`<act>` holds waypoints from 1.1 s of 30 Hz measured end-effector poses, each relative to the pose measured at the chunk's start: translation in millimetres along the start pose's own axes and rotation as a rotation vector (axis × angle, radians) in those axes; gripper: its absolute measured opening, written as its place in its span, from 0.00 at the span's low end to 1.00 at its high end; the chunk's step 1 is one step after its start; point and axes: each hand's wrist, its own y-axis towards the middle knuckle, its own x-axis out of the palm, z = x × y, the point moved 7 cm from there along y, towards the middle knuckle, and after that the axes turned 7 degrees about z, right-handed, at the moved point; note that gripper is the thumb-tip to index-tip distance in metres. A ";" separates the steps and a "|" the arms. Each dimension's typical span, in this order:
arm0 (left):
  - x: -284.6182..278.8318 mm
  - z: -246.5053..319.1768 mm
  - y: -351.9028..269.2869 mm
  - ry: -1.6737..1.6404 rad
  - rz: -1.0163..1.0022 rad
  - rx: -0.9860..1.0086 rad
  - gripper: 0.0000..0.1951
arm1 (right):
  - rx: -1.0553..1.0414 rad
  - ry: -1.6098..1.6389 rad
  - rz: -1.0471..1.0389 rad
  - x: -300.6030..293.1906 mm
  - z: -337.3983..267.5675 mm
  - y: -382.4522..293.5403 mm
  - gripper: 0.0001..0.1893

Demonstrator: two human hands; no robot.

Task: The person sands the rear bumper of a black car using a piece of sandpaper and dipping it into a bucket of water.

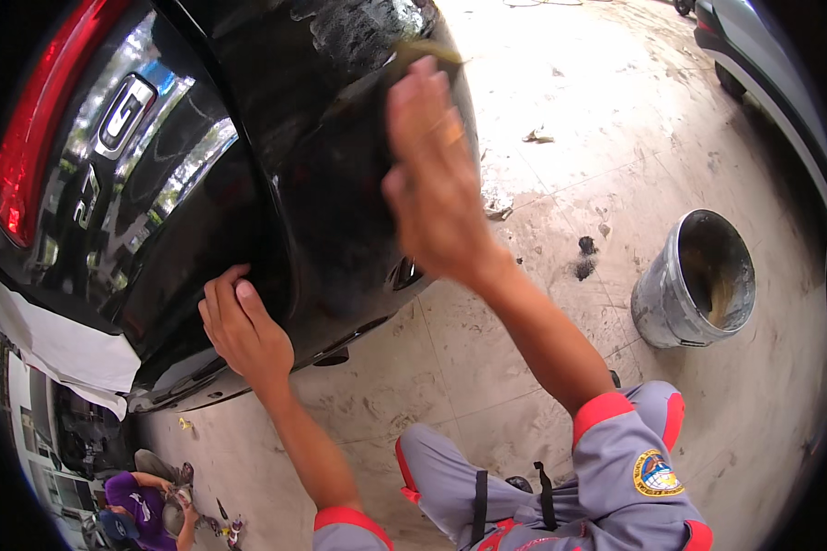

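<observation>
My right hand, blurred, lies with its fingers stretched over the black rear bumper corner of a car. Under its fingertips shows a yellowish-olive edge of a thin sheet or pad, mostly hidden by the hand. Just beyond it, a dull, wet-looking patch marks the glossy paint. My left hand rests on the lower black tailgate, its fingers slightly bent and nothing in them. A chrome badge and a red tail light are farther left.
A grey-stained bucket with a dark inside stands on the dirty tiled floor at right. Beyond it is another car. White masking paper hangs at the left edge. Lower left, a person in a purple shirt sits low near small tools.
</observation>
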 end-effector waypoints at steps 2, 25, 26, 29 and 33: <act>3.5 4.3 -3.3 0.000 -0.015 0.002 0.18 | 0.253 0.108 0.092 -12.7 35.9 4.5 0.34; 5.7 7.4 -4.4 0.005 -0.019 0.009 0.18 | 0.492 0.038 0.270 -3.6 17.4 -48.0 0.30; 3.1 5.7 -2.8 0.001 0.001 0.001 0.18 | 0.427 0.045 0.160 14.4 -8.5 -60.1 0.30; 5.3 2.0 -7.4 -0.023 0.017 -0.011 0.18 | 0.280 -0.021 -0.023 30.6 -66.1 -99.1 0.29; 7.4 1.2 -6.6 0.001 -0.011 -0.024 0.18 | 0.408 0.006 0.244 -0.2 23.4 -39.7 0.31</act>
